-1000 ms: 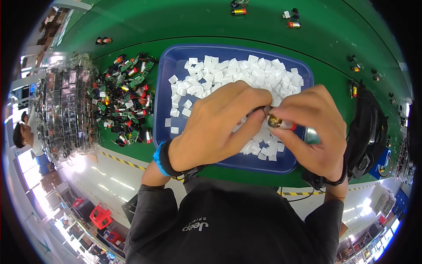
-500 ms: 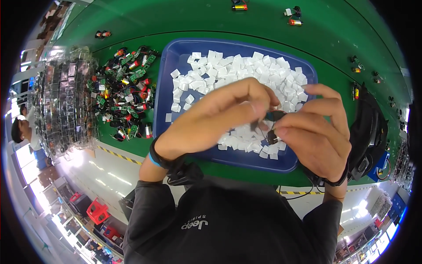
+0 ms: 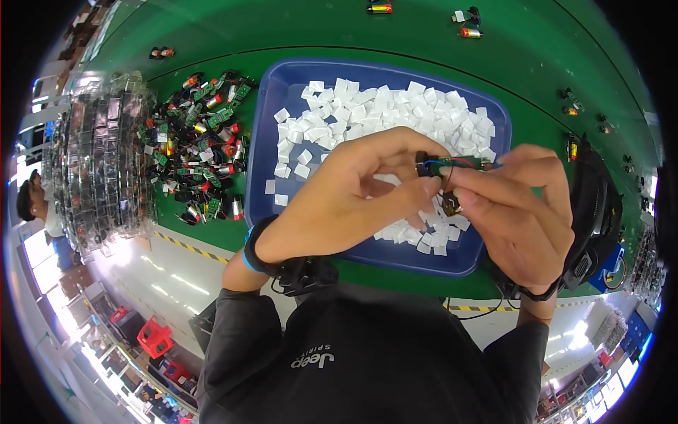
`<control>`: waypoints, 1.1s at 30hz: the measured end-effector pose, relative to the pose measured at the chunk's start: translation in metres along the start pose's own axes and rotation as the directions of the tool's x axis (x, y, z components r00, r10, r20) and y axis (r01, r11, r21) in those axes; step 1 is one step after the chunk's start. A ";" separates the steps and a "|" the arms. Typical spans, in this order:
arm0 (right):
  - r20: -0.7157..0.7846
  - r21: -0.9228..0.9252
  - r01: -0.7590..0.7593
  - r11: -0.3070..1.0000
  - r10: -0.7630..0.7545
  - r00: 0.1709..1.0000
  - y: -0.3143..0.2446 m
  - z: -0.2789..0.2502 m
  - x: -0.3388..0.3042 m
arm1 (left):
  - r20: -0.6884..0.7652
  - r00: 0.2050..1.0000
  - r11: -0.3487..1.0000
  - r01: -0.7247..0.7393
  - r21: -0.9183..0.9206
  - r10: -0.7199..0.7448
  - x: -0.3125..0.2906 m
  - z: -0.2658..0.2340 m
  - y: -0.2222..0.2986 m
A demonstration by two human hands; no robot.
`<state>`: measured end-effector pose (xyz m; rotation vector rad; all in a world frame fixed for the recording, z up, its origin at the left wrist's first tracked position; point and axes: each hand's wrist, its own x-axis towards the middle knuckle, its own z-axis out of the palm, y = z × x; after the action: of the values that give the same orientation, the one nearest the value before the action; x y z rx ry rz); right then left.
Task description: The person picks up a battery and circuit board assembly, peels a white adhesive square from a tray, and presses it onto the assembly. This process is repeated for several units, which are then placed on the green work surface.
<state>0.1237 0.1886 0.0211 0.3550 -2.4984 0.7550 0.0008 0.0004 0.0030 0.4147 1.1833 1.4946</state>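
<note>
Over the blue tray [image 3: 260, 152], both hands close on one small green circuit board [image 3: 462, 162] with thin red and blue wires. My left hand [image 3: 353, 194] pinches it near a black round part [image 3: 421, 161] at the board's left end. Thumb and fingers of my right hand [image 3: 519, 215] grip the board and its wires from the right. A small dark, brass-toned part [image 3: 450, 205] hangs below, by the right fingertips. Many small white square pads [image 3: 395, 106] lie loose in the tray beneath the hands, which hide some of them.
Left of the tray lies a heap of circuit boards with wired cylindrical cells [image 3: 212, 141]. Beyond it stand stacked clear plastic trays [image 3: 106, 162]. A black bag [image 3: 590, 212] sits at the right. Several wired cells, one red and silver [image 3: 471, 33], lie scattered on the green table [image 3: 296, 28].
The held board, blurred and mostly hidden before, now shows lengthwise between my hands. My left fingers have shifted around its left end, and my right hand has moved slightly right.
</note>
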 end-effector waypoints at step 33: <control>-0.018 0.420 -0.232 0.877 0.263 0.965 0.005 0.005 -0.010 | 0.070 0.672 0.462 -0.577 0.673 0.737 0.012 0.000 -0.013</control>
<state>0.1286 0.1913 0.0097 0.1438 -2.3235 1.3879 0.0038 0.0093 -0.0114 1.3607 1.8828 1.7706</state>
